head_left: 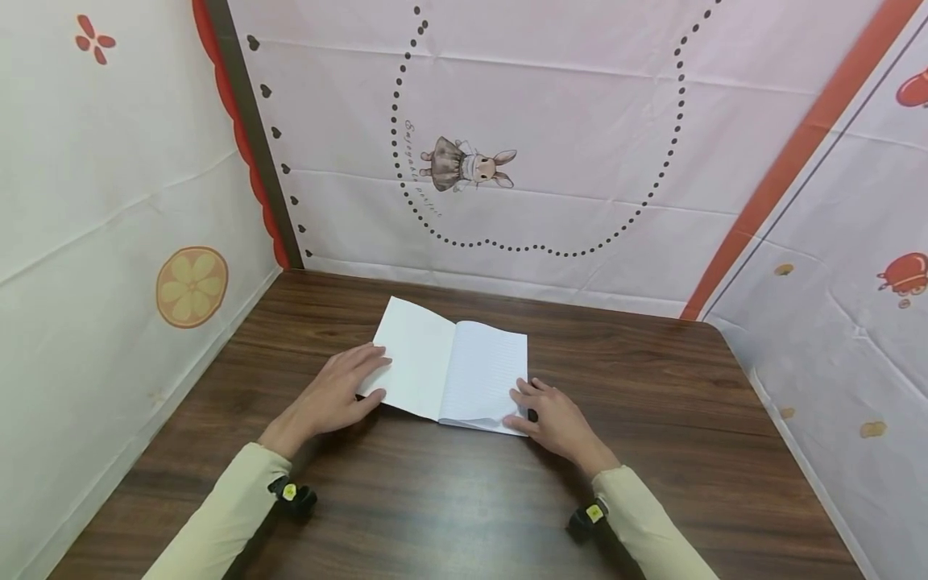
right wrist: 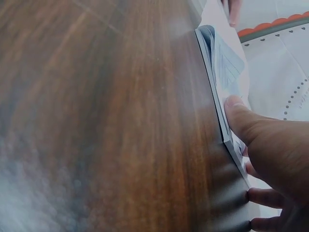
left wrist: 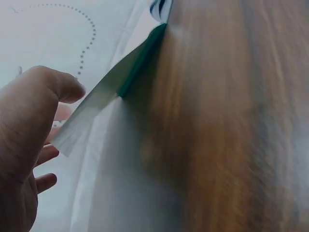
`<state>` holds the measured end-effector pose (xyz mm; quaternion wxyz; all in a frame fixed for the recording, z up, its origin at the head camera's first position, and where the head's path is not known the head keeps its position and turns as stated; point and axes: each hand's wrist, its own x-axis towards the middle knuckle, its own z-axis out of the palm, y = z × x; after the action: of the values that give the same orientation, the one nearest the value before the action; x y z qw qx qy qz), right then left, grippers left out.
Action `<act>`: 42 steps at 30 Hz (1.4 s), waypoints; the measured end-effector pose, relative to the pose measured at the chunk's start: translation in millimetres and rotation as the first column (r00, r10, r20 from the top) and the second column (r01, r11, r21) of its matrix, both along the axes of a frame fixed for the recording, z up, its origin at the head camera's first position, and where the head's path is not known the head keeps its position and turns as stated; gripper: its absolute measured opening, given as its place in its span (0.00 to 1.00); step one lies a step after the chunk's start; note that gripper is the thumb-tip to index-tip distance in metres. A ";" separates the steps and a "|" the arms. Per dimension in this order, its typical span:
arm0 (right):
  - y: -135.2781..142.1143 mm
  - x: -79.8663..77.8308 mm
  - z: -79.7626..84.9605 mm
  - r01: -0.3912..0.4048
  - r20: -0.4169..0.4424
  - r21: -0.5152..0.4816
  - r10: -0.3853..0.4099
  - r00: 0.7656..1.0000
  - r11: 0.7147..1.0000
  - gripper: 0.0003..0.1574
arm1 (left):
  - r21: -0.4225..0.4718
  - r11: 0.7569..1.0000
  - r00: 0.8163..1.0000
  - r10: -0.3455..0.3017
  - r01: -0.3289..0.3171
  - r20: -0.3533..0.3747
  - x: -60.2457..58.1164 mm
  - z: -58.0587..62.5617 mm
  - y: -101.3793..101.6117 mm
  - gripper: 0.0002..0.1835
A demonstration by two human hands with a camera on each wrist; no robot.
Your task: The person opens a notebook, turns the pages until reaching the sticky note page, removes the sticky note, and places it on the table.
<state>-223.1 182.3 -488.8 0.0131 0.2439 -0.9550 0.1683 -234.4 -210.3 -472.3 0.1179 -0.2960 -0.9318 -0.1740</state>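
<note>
An open notebook (head_left: 484,366) lies on the table, a blank white inner cover (head_left: 416,354) on the left and faintly ruled pages on the right. The left wrist view shows the cover (left wrist: 104,92) tilted up off the table, with a green spine strip. My left hand (head_left: 337,392) rests at the cover's left edge, fingers fairly straight over it, thumb near the lower corner. At the lower right corner, my right hand (head_left: 558,419) grips the notebook (right wrist: 215,79), thumb on the pages and fingers along the side edge. A lower page corner curls up near this thumb.
The dark wooden table (head_left: 464,499) meets a patterned white cloth backdrop (head_left: 580,145) at the back. More cloth hangs along the left (head_left: 87,322) and right sides. Black devices sit on both wrists.
</note>
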 end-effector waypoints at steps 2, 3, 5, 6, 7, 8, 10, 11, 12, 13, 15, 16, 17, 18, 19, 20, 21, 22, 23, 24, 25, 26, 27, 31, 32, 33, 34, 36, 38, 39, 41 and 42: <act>0.3 0.7 0.6 0.000 -0.002 -0.001 0.000 1.000 1.000 0.39 | 0.004 1.000 0.999 -0.014 0.014 -0.037 -0.5 4.6 3.9 0.27; 0.4 0.8 0.9 0.000 -0.002 0.000 0.000 1.000 1.000 0.39 | 0.004 1.000 0.998 -0.019 0.019 -0.058 -0.8 6.9 6.2 0.27; 0.3 0.8 1.4 0.003 -0.003 0.005 -0.003 1.000 1.000 0.39 | 0.007 0.999 0.994 -0.033 0.033 -0.103 -1.1 12.2 11.5 0.27; 0.1 0.7 1.7 0.005 -0.004 0.007 -0.005 1.000 1.000 0.40 | 0.010 0.999 0.991 -0.040 0.042 -0.129 -1.1 15.4 14.6 0.27; 0.0 0.6 1.9 0.005 -0.003 0.009 -0.005 1.000 1.000 0.40 | 0.011 0.999 0.987 -0.046 0.049 -0.155 -0.8 18.5 17.7 0.27; -0.1 0.3 2.0 0.007 -0.001 0.012 -0.007 1.000 1.000 0.40 | 0.012 0.998 0.982 -0.053 0.056 -0.181 -0.4 21.8 21.1 0.27; -0.1 -0.2 2.0 0.007 -0.002 0.012 -0.007 1.000 1.000 0.40 | 0.012 0.997 0.969 -0.072 0.077 -0.235 1.1 28.3 29.0 0.26; 0.1 -0.4 1.8 0.006 -0.004 0.011 -0.006 1.000 1.000 0.40 | 0.011 0.996 0.962 -0.083 0.089 -0.261 2.2 31.6 33.5 0.25; 0.2 -0.5 1.6 0.004 -0.006 0.010 -0.003 1.000 1.000 0.40 | 0.013 0.994 0.954 -0.096 0.104 -0.283 3.7 34.9 38.0 0.25; 0.9 -0.8 1.5 0.003 -0.007 0.011 -0.003 1.000 1.000 0.40 | 0.008 0.992 0.944 -0.114 0.122 -0.309 4.6 37.6 43.4 0.24; 2.4 -1.4 1.7 0.003 -0.009 0.016 -0.003 1.000 1.000 0.40 | -0.007 0.986 0.922 -0.160 0.168 -0.352 7.0 43.4 55.6 0.24; 3.1 -1.6 1.9 0.003 -0.009 0.016 -0.003 1.000 1.000 0.40 | -0.020 0.981 0.911 -0.184 0.190 -0.369 7.9 45.4 62.3 0.23; 3.7 -2.1 1.9 0.006 -0.011 0.018 -0.005 1.000 1.000 0.40 | -0.038 0.976 0.899 -0.210 0.212 -0.383 8.9 47.6 69.6 0.24; 4.2 -2.3 2.4 0.009 -0.012 0.019 -0.009 1.000 1.000 0.40 | -0.060 0.971 0.888 -0.235 0.230 -0.395 9.6 48.9 77.2 0.24; 4.6 -2.6 2.9 0.012 -0.012 0.018 -0.012 1.000 1.000 0.40 | -0.087 0.966 0.878 -0.258 0.244 -0.403 10.2 49.8 85.1 0.24; 4.9 -2.7 3.3 0.014 -0.018 0.013 -0.014 1.000 1.000 0.40 | -0.118 0.962 0.873 -0.275 0.248 -0.404 11.2 50.6 93.1 0.24; 4.9 -2.7 3.6 0.016 -0.025 0.007 -0.016 1.000 1.000 0.39 | -0.151 0.959 0.871 -0.282 0.241 -0.403 12.2 50.9 101.0 0.24; 4.8 -3.0 3.5 0.020 -0.027 0.005 -0.020 0.999 1.000 0.39 | -0.196 0.956 0.869 -0.280 0.216 -0.408 13.8 50.9 108.3 0.24; 4.6 -2.8 3.3 0.018 -0.032 0.005 -0.018 0.999 1.000 0.39 | -0.241 0.952 0.869 -0.276 0.189 -0.411 16.5 50.9 114.7 0.25; 4.2 -2.5 3.2 0.014 -0.030 0.005 -0.014 0.999 1.000 0.39 | -0.277 0.947 0.872 -0.269 0.161 -0.410 19.7 50.8 120.5 0.25; 3.6 -2.8 2.5 0.009 -0.030 0.003 -0.009 1.000 1.000 0.39 | -0.312 0.941 0.873 -0.260 0.132 -0.413 23.3 50.9 125.5 0.26; 3.0 -3.0 1.8 0.003 -0.030 0.001 -0.003 1.000 1.000 0.39 | -0.342 0.934 0.874 -0.251 0.105 -0.417 26.9 51.0 130.1 0.26; 2.4 -3.4 1.0 0.000 -0.027 0.003 0.000 1.000 1.000 0.40 | -0.361 0.929 0.875 -0.242 0.084 -0.420 30.0 51.1 134.2 0.27; 2.7 -3.4 -2.4 0.011 -0.024 0.009 -0.011 1.000 1.000 0.40 | -0.379 0.923 0.894 -0.228 0.071 -0.387 36.1 43.7 150.6 0.27; 2.5 -3.6 -2.6 0.018 -0.023 0.014 -0.018 1.000 1.000 0.40 | -0.383 0.921 0.900 -0.225 0.072 -0.372 35.9 41.2 154.0 0.27; 2.4 -3.7 -2.6 0.026 -0.024 0.022 -0.025 0.999 0.999 0.40 | -0.389 0.918 0.908 -0.222 0.073 -0.354 35.4 38.1 157.4 0.27; 2.3 -3.7 -2.4 0.029 -0.025 0.024 -0.028 0.999 0.999 0.40 | -0.396 0.915 0.915 -0.222 0.076 -0.336 34.9 35.1 160.7 0.27; 2.0 -3.8 -1.4 0.030 -0.020 0.026 -0.030 0.999 0.999 0.40 | -0.409 0.909 0.926 -0.224 0.085 -0.306 33.6 29.2 166.4 0.28; 1.7 -3.7 -0.3 0.030 -0.017 0.032 -0.029 0.999 0.999 0.40 | -0.411 0.907 0.932 -0.228 0.097 -0.282 31.5 23.9 171.2 0.29; 1.4 -3.6 0.3 0.027 -0.015 0.032 -0.027 1.000 0.999 0.39 | -0.409 0.907 0.934 -0.229 0.102 -0.274 30.0 21.4 173.1 0.29; 1.0 -3.3 1.1 0.023 -0.007 0.030 -0.022 1.000 0.999 0.40 | -0.407 0.907 0.936 -0.229 0.106 -0.267 25.9 16.1 175.7 0.30; 0.8 -3.2 1.0 0.022 -0.005 0.036 -0.021 1.000 0.999 0.39 | -0.406 0.908 0.937 -0.228 0.106 -0.265 23.6 13.7 176.3 0.30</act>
<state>-226.3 183.1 -487.8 0.0130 0.2342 -0.9604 0.1504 -210.8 -34.0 -458.6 0.1851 -0.4162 -0.8888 0.0509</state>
